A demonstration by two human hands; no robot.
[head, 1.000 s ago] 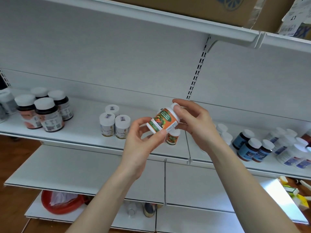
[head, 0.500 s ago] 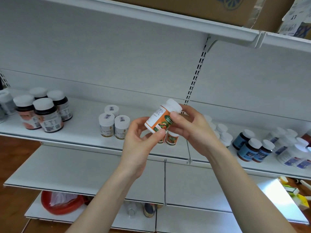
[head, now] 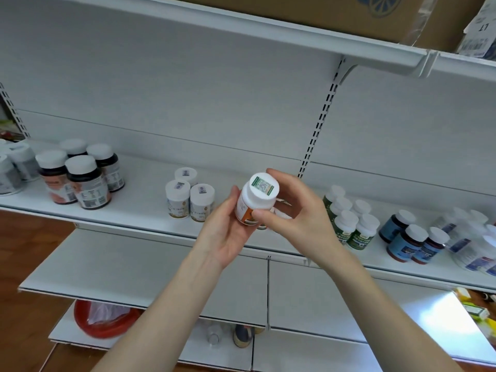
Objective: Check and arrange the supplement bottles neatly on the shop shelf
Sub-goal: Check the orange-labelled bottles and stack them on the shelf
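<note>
Bottle point(head: 257, 201) turned cap-up — white jars point(head: 201, 201) nearby, left

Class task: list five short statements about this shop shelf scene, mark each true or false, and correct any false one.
1. Both the left hand and the right hand hold the orange-labelled bottle. True.
2. That bottle's cap is off. False: its white cap is on, with a green sticker on top.
3. Three small white bottles stand on the shelf left of the hands. True.
4. The green-labelled bottles lie on their sides. False: they stand upright.
5. The red basin sits among the bottles on that shelf. False: it is low down, beneath the lower shelf.
</note>
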